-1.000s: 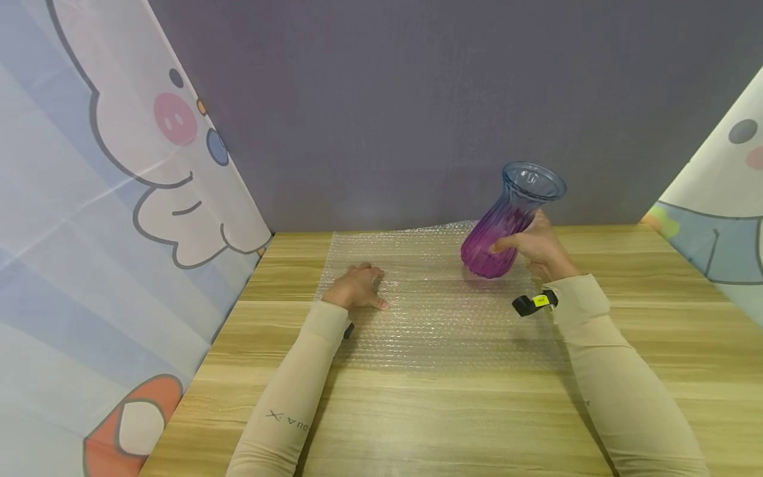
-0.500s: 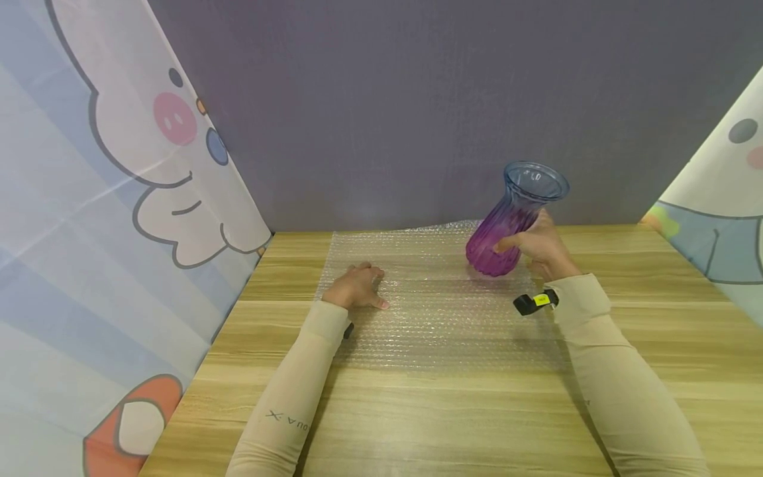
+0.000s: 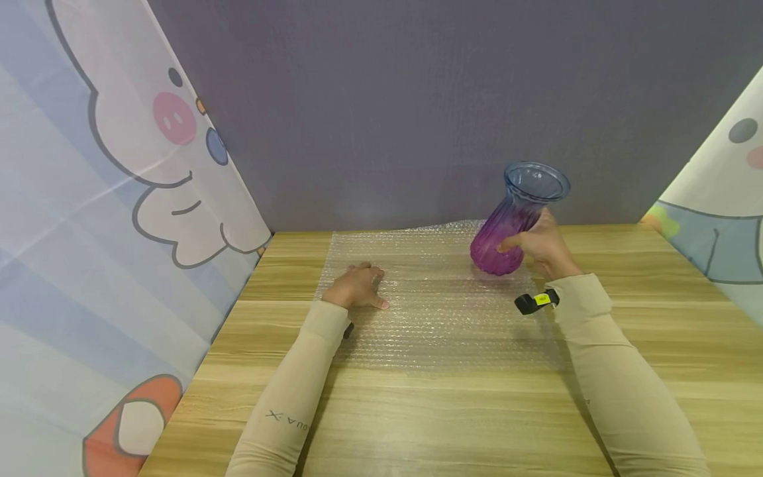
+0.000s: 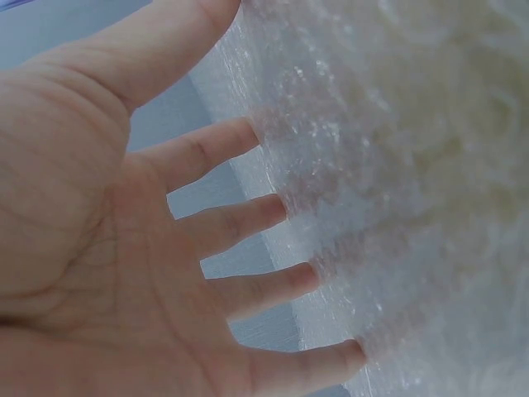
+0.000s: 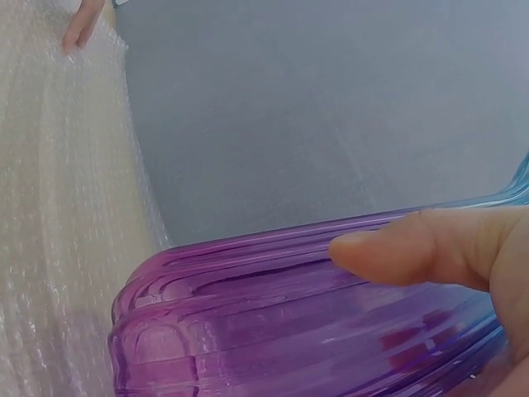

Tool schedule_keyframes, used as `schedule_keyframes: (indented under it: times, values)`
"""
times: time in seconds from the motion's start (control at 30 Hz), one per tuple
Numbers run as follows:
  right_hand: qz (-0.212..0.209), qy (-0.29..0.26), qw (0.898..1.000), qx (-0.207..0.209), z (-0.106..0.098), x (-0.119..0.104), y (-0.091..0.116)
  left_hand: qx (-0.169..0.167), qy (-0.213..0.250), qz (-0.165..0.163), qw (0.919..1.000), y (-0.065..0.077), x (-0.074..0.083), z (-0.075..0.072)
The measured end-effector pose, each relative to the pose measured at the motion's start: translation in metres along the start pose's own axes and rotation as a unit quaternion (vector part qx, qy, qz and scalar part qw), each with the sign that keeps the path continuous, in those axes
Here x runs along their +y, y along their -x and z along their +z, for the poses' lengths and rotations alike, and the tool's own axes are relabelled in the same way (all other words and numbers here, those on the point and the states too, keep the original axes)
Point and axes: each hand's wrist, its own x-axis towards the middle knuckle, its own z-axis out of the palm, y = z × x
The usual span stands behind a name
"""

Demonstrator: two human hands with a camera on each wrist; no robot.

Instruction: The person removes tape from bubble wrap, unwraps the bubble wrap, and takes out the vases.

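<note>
My right hand [image 3: 541,246] grips a ribbed glass vase [image 3: 507,232], purple at the base and blue at its flared mouth. In the head view the vase leans with its mouth to the right, over the right part of a bubble wrap sheet [image 3: 429,318]. The right wrist view has the thumb [image 5: 397,248] along the vase's side; the other fingers are mostly hidden behind it. On the sheet's left part, my left hand [image 3: 356,286] lies palm down with fingers spread. Its fingertips [image 4: 302,277] touch the bubble wrap in the left wrist view.
The bubble wrap lies flat on a wood-grain table [image 3: 453,424], reaching close to the back edge. A grey panel [image 3: 417,112] rises behind the table. Cartoon-printed curtains stand on the left [image 3: 107,265] and right [image 3: 721,199].
The vase's base has shifted slightly right and up in the head view, so the vase leans a little less. My left hand has stayed in place on the bubble wrap.
</note>
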Motion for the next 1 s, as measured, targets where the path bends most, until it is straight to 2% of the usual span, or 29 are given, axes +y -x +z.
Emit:
schedule_keyframes:
  times: [0.47,1.0]
  values:
    - [0.003,-0.003,1.000,0.023,-0.0015,0.0014,-0.0008,0.001,0.000,-0.001,1.0000,0.0010,0.0005,-0.0003]
    - [0.026,0.006,0.999,0.041,-0.0076,0.0038,-0.0059,0.001,-0.002,-0.001,1.0000,-0.0004,-0.0003,0.0003]
